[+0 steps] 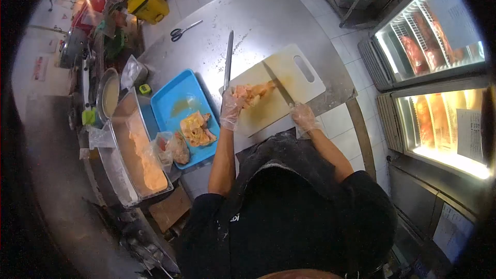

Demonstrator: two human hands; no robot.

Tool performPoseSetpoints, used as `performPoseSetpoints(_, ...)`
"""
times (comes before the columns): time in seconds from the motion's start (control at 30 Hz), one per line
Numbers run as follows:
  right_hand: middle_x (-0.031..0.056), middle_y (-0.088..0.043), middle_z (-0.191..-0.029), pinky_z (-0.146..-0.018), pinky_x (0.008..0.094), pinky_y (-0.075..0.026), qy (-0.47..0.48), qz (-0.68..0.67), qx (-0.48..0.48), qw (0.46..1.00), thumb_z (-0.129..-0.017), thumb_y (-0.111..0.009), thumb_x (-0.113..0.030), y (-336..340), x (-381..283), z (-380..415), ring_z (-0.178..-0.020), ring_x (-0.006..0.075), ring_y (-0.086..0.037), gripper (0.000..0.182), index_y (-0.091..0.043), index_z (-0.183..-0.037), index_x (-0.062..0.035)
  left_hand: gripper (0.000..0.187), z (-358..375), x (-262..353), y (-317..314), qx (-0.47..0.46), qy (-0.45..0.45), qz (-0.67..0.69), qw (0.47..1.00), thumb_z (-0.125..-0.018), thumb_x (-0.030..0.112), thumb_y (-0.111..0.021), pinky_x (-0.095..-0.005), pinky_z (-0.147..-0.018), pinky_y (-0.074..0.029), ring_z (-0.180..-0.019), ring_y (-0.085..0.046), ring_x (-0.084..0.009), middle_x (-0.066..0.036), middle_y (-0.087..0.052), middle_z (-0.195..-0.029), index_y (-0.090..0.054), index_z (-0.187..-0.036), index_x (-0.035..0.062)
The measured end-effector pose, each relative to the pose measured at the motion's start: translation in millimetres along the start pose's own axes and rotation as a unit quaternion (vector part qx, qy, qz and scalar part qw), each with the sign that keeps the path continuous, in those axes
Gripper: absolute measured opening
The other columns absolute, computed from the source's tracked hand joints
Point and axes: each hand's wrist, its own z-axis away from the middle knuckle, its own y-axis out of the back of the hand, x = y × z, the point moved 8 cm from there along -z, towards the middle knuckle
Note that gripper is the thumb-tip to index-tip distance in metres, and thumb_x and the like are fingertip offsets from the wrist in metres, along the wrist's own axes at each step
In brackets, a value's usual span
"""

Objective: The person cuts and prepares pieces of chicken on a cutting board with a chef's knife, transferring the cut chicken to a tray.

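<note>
Raw, yellowish-pink meat (254, 94), apparently chicken, lies across a white cutting board (310, 89) with a handle slot. My left hand (232, 109), in a clear plastic glove, grips the meat's left end with its fingers closed. A similar glove covers my right hand (305, 117), which is closed round a knife (279, 85). The blade points up and left over the board, touching or just beside the meat's right end. Alongside the board's left edge is a long slim metal tool (229, 59); its lower end meets my left hand, so its handle is hidden.
Left of the board, a blue tray (164, 101) holds more raw meat (197, 128) and a partly bagged piece (178, 150). Beyond it stands a metal pan (124, 150) with orange-coloured coating. Scissors (185, 31) lie on the steel table (279, 15). Lit refrigerators (439, 119) stand at right.
</note>
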Motion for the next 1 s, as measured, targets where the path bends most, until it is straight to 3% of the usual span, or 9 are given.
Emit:
performPoseSetpoints(0.17, 0.0239, -0.06, -0.082, -0.071, 0.0478, -0.047, 0.034, 0.029, 0.049, 0.998, -0.087, -0.046, -0.026, 25.2, 1.4, 14.0, -0.079, 0.0397, -0.059, 0.031, -0.06, -0.084, 0.001, 0.019, 14.5, 60.1, -5.7, 0.009, -0.034, 0.171, 0.985, -0.081, 0.016, -0.065, -0.0242, -0.05, -0.05, -0.058, -0.06, -0.0111, -0.01, -0.063, -0.071, -0.056, -0.081, -0.0009)
performPoseSetpoints(0.3, 0.0187, -0.06, -0.084, -0.067, 0.0459, -0.048, 0.128, 0.145, 0.081, 0.978, -0.081, -0.049, -0.019, 14.8, 13.2, 17.5, -0.075, 0.0352, -0.059, 0.02, -0.061, -0.08, -0.0025, 0.034, -23.2, -26.5, 0.2, -0.017, 0.119, -0.224, 0.967, -0.075, 0.031, -0.069, -0.031, -0.057, -0.051, -0.068, -0.063, -0.0154, -0.016, -0.064, -0.077, -0.057, -0.079, -0.0015)
performPoseSetpoints(0.4, 0.0195, -0.06, -0.085, -0.067, 0.0461, -0.048, 0.127, 0.17, 0.051, 0.976, -0.084, -0.047, -0.021, 8.9, 28.6, 20.0, -0.076, 0.0364, -0.059, 0.024, -0.06, -0.084, -0.0008, 0.041, -21.7, -21.3, -15.4, 0.014, -0.009, -0.401, 0.916, -0.071, 0.036, -0.069, -0.0351, -0.061, -0.05, -0.07, -0.063, -0.0232, -0.018, -0.064, -0.076, -0.06, -0.082, -0.0021)
performPoseSetpoints(0.43, 0.0199, -0.06, -0.085, -0.066, 0.0462, -0.048, 0.103, 0.165, 0.035, 0.98, -0.085, -0.047, -0.022, 10.4, 35.3, 19.2, -0.076, 0.037, -0.059, 0.025, -0.059, -0.085, -0.0002, 0.042, -22.0, -25.9, -20.5, -0.015, 0.037, -0.436, 0.899, -0.069, 0.036, -0.069, -0.0379, -0.069, -0.049, -0.077, -0.062, -0.0291, -0.018, -0.064, -0.082, -0.062, -0.087, -0.0015)
performPoseSetpoints(0.53, 0.0209, -0.059, -0.085, -0.068, 0.0477, -0.047, -0.006, 0.113, 0.071, 0.991, -0.087, -0.045, -0.026, 7.8, 59.1, 16.2, -0.079, 0.0391, -0.058, 0.031, -0.059, -0.087, 0.0015, 0.041, -5.7, 29.9, -38.0, 0.141, -0.167, -0.497, 0.84, -0.069, 0.034, -0.069, -0.0396, -0.077, -0.047, -0.086, -0.06, -0.0296, -0.017, -0.063, -0.089, -0.061, -0.092, 0.001)
performPoseSetpoints(0.7, 0.0221, -0.059, -0.088, -0.073, 0.0494, -0.045, 0.049, 0.073, 0.052, 0.995, -0.088, -0.043, -0.03, 0.1, 32.3, 12.7, -0.082, 0.0394, -0.058, 0.035, -0.058, -0.089, 0.0019, 0.036, -29.0, -41.5, -108.3, -0.119, -0.135, -0.566, 0.805, -0.075, 0.035, -0.058, -0.0429, -0.082, -0.045, -0.092, -0.058, -0.0322, -0.018, -0.062, -0.095, -0.062, -0.095, 0.0058)
performPoseSetpoints(0.77, 0.0261, -0.061, -0.081, -0.07, 0.0501, -0.047, 0.012, 0.046, 0.054, 0.997, -0.09, -0.045, -0.03, 19.3, 17.6, 13.7, -0.08, 0.0443, -0.058, 0.035, -0.057, -0.084, 0.0028, 0.034, -43.9, -114.6, -120.6, -0.096, -0.193, -0.595, 0.775, -0.075, 0.034, -0.058, -0.0423, -0.081, -0.046, -0.09, -0.059, -0.032, -0.018, -0.062, -0.093, -0.062, -0.094, 0.0057)
performPoseSetpoints(0.9, 0.0265, -0.061, -0.08, -0.07, 0.0512, -0.047, 0.001, 0.029, 0.046, 0.999, -0.09, -0.045, -0.033, 10.8, 26.7, 13.3, -0.078, 0.0447, -0.059, 0.039, -0.057, -0.084, 0.0031, 0.033, -37.7, -89.3, -114.6, -0.167, -0.134, -0.52, 0.827, -0.076, 0.033, -0.058, -0.0406, -0.077, -0.047, -0.086, -0.06, -0.0316, -0.018, -0.063, -0.089, -0.064, -0.093, 0.0052)
performPoseSetpoints(1.0, 0.0234, -0.058, -0.076, -0.068, 0.051, -0.046, 0.004, 0.019, 0.068, 0.997, -0.089, -0.047, -0.032, 19.6, 19.6, 17.1, -0.076, 0.0424, -0.058, 0.035, -0.057, -0.08, 0.0007, 0.027, -41.9, -124.2, -85.8, -0.061, -0.244, -0.368, 0.895, -0.078, 0.03, -0.057, -0.0412, -0.073, -0.047, -0.08, -0.06, -0.0322, -0.019, -0.062, -0.086, -0.066, -0.089, 0.0069)
